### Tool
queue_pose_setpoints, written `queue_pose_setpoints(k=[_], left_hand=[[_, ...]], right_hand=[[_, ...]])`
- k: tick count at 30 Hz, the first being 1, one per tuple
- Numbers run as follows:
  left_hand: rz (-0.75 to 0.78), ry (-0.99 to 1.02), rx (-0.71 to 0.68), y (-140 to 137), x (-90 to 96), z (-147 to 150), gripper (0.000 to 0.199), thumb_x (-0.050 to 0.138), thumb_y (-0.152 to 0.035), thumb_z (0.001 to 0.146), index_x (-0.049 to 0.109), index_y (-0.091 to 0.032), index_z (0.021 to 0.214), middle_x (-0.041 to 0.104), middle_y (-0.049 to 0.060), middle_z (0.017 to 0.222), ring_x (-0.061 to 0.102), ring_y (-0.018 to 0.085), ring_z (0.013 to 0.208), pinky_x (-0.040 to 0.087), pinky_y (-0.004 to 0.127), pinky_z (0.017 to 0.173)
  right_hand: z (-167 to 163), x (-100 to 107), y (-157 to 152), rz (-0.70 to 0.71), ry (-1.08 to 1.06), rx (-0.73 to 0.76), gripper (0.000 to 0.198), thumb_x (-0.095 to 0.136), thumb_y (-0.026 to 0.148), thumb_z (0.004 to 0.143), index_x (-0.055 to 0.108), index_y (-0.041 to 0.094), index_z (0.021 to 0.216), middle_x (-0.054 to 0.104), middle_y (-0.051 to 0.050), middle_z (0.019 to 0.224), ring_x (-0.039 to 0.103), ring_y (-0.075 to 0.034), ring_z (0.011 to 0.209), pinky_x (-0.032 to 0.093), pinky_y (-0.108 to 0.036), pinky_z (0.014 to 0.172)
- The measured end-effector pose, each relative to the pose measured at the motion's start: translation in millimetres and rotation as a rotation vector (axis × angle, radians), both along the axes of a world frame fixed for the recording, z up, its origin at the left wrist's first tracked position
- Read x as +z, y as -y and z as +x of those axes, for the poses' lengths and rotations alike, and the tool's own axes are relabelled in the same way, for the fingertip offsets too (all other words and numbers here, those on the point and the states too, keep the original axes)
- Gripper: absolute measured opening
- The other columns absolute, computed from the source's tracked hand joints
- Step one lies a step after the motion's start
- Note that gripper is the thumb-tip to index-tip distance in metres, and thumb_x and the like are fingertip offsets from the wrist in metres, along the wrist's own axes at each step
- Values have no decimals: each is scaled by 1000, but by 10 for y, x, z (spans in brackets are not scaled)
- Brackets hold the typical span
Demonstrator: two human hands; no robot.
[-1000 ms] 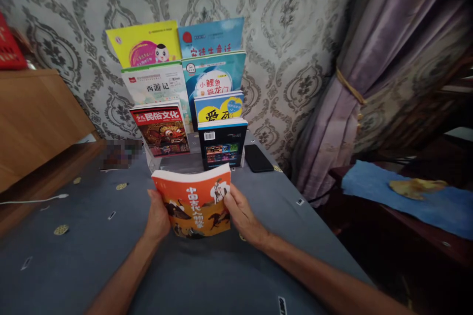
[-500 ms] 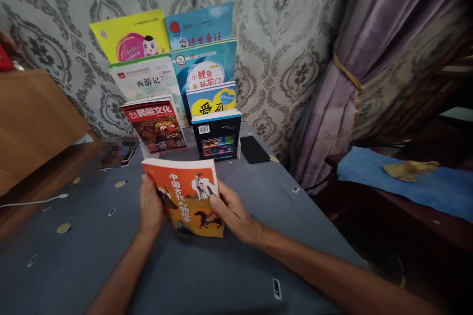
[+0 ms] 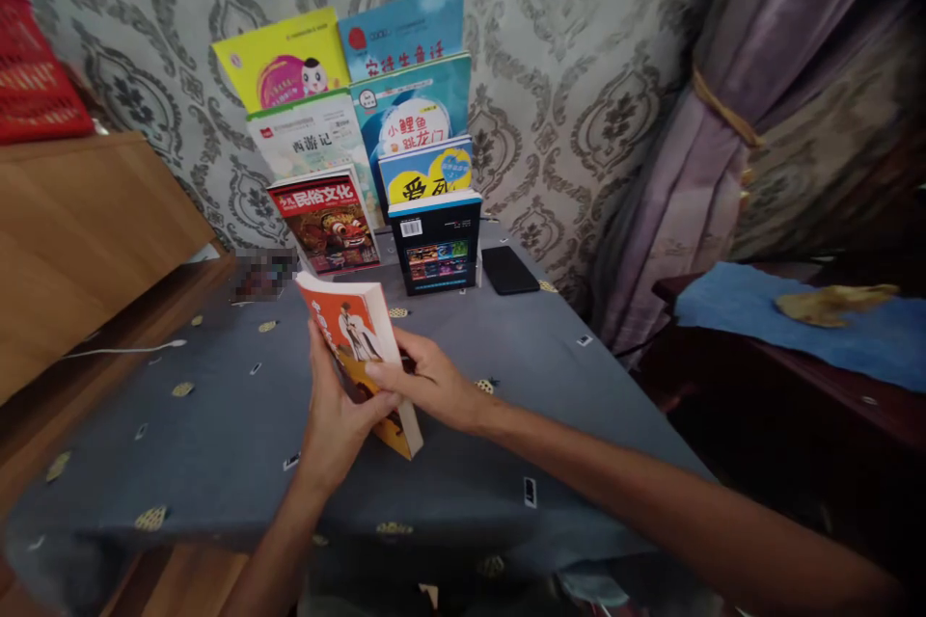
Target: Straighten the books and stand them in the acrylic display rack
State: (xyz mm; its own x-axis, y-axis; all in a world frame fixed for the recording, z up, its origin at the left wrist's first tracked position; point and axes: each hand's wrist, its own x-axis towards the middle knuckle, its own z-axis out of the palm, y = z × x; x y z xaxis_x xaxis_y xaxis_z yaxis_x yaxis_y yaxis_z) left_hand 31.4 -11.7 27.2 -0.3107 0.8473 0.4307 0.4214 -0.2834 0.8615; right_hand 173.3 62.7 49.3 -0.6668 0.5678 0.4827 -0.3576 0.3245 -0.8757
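Holding the orange book [image 3: 351, 333] at a tilt over the surface [image 3: 231, 443], I have my left grip [image 3: 337, 419] and right grip [image 3: 441, 390] both closed on it, thumbs against its cover. Seven other books [image 3: 394, 116] already stand in stepped rows, the red book [image 3: 333, 222] and black book [image 3: 441, 246] foremost; mine, I judge, is not yet among them

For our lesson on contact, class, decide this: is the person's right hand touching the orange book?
Touching. The head view shows it: the right hand grips the orange book, its thumb lying over the cover.
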Motion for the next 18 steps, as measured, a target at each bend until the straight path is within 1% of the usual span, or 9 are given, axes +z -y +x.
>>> queue_pose_setpoints(k=[3, 6, 8, 11, 14, 18], left_hand=[[-36, 71, -73, 92, 79, -58, 120, 83, -38, 67, 7, -27, 160, 34, 15, 159, 42, 34, 142, 42, 48, 114], [-41, 107, -84, 159, 128, -109, 114, 83, -34, 65, 15, -26, 156, 49, 14, 147, 56, 32, 129, 49, 46, 107], [-36, 114, -73, 182, 134, -140, 110, 82, -33, 65, 19, -25, 154, 55, 13, 140, 60, 30, 124, 51, 46, 105], [-13, 109, -44, 187, 117, -189, 104, 82, -34, 64, 23, -24, 150, 58, 13, 136, 61, 30, 121, 50, 46, 105], [0, 92, -7, 171, 90, -235, 102, 83, -36, 63, 28, -24, 147, 57, 14, 137, 58, 31, 125, 45, 50, 109], [25, 100, 5, 140, 60, -269, 99, 84, -39, 60, 34, -23, 144, 56, 15, 138, 57, 33, 127, 44, 51, 110]], right_hand=[[-121, 51, 29, -21, 30, 73, 55, 71, 45, 83, 64, 17, 130, 71, -7, 114, 64, -19, 90, 54, -37, 85], [-235, 30, 16, -32, 56, 140, 57, 76, 48, 78, 66, 17, 125, 72, -7, 110, 64, -18, 88, 54, -37, 83], [-297, -16, -13, -29, 65, 166, 56, 76, 53, 77, 69, 16, 118, 72, -6, 104, 64, -19, 88, 55, -37, 83], [-360, -88, -63, 23, 66, 192, 59, 69, 65, 79, 71, 15, 110, 72, -6, 101, 64, -19, 89, 55, -38, 85], [-386, -138, -87, 63, 84, 201, 67, 59, 75, 82, 71, 14, 108, 72, -6, 99, 64, -18, 86, 55, -37, 85], [-388, -165, -61, 18, 103, 206, 75, 47, 81, 84, 71, 15, 110, 72, -6, 95, 65, -19, 90, 55, -38, 89]])
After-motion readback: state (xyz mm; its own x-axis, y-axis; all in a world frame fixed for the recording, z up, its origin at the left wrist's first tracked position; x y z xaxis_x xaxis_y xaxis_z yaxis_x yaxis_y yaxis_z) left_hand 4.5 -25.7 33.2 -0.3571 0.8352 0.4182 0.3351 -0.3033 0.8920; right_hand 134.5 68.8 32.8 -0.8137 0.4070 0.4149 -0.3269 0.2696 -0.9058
